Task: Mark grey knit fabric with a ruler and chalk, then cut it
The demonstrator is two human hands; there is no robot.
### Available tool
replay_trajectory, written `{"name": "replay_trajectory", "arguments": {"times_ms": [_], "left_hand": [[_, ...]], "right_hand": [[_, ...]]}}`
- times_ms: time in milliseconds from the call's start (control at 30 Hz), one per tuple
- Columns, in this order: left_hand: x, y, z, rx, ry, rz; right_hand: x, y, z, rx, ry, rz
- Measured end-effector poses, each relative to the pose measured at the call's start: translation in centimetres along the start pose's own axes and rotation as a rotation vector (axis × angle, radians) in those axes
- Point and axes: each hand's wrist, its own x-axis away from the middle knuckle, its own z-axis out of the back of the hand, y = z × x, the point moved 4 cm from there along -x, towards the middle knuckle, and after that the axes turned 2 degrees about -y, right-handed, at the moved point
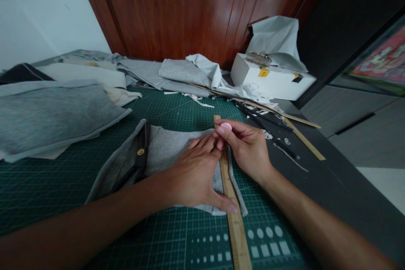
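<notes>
My left hand [193, 174] lies flat, fingers spread, on a grey fabric piece [164, 148] and presses a wooden ruler [232, 215] against its right edge. My right hand [247, 145] pinches a small pink tailor's chalk [225, 126] at the ruler's far end, just above the fabric. The fabric has a dark band with a brass snap [141, 152] on its left side. Everything rests on a green cutting mat [177, 112].
Folded grey fabrics [53, 118] pile up on the left and more grey cloth [183, 71] lies at the back. A white box [272, 80] stands at the back right, with long wooden sticks [303, 137] and dark strips beside it. The table edge runs along the right.
</notes>
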Motion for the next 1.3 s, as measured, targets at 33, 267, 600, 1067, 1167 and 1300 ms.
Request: {"name": "replay_trajectory", "arguments": {"times_ms": [33,267,600,1067,1167,1300], "left_hand": [[0.0,0.0,0.0,0.005,0.002,0.0],[0.1,-0.1,0.0,-0.017,0.004,0.01],[0.0,-0.1,0.0,0.007,0.009,0.013],[0.0,0.3,0.4,-0.056,-0.02,0.013],[0.0,0.3,0.3,-0.073,-0.025,0.02],[0.0,0.4,0.4,-0.09,-0.03,0.0]], "right_hand": [[0.1,0.0,0.1,0.035,0.003,0.024],[0.5,0.0,0.3,0.146,0.0,0.105],[0.7,-0.4,-0.1,0.165,-0.027,0.179],[-0.8,-1.2,-0.1,-0.379,0.004,-0.103],[-1.4,0.3,-1.3,-0.406,0.004,-0.141],[-3.0,2.8,0.6,-0.343,0.088,-0.169]]}}
